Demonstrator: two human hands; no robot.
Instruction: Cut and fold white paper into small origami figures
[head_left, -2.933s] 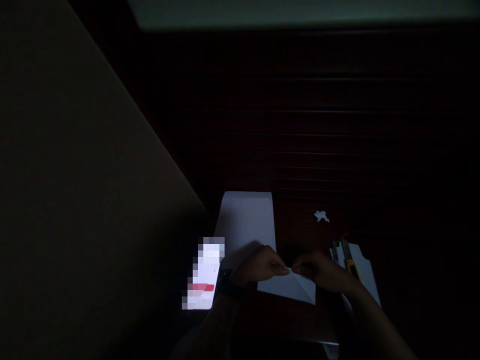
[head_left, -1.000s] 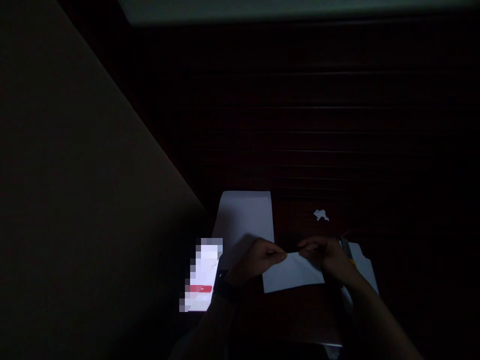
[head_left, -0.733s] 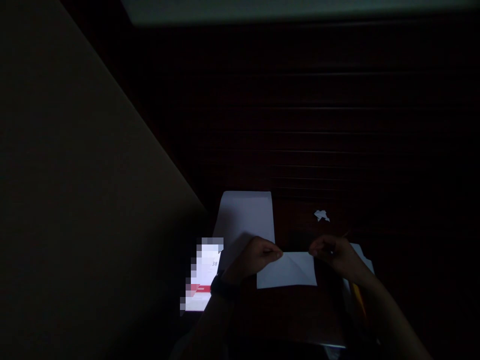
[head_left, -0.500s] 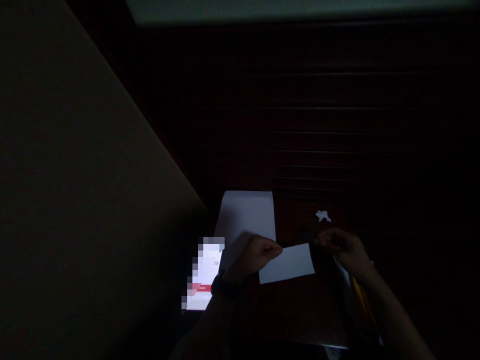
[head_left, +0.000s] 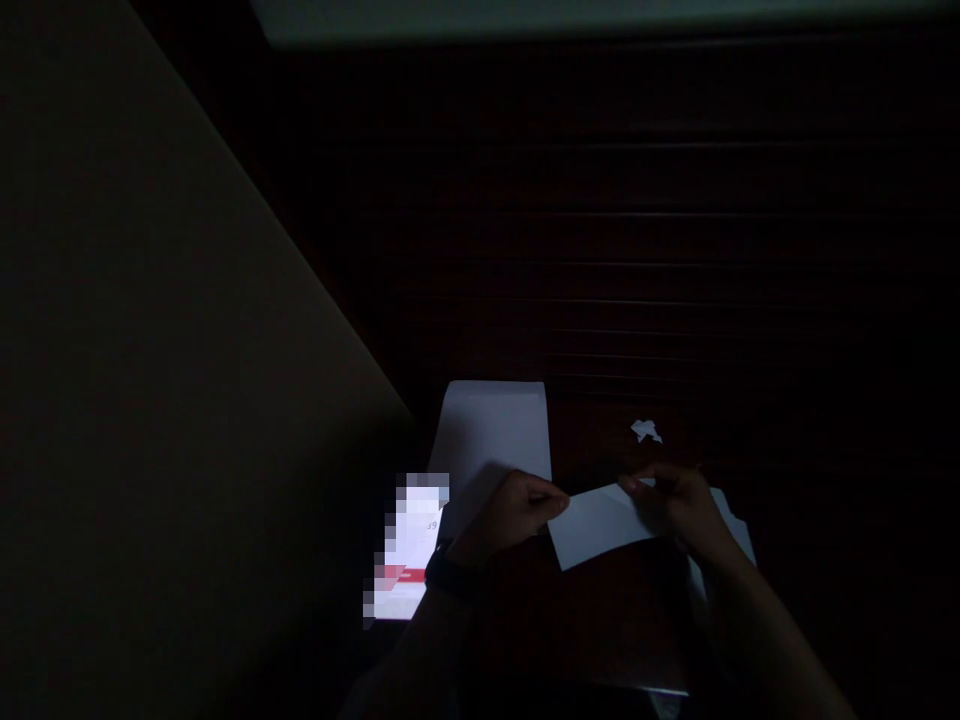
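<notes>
The room is very dim. A small white sheet of paper [head_left: 596,525] is held tilted just above the dark wooden table [head_left: 585,620]. My left hand [head_left: 517,510], with a dark watch on its wrist, pinches the paper's left corner. My right hand [head_left: 679,505] is closed on the paper's upper right edge. A larger white sheet [head_left: 491,430] lies flat behind my left hand.
A lit phone screen [head_left: 409,550] glows to the left of my left wrist. A small folded paper figure [head_left: 646,431] sits further back on the right. More white paper [head_left: 739,530] lies under my right forearm. A pale wall [head_left: 150,400] fills the left side.
The paper was turned and shifted between my hands; its right end is now raised and it sits further right. My right hand briefly let go, then took the upper right edge again.
</notes>
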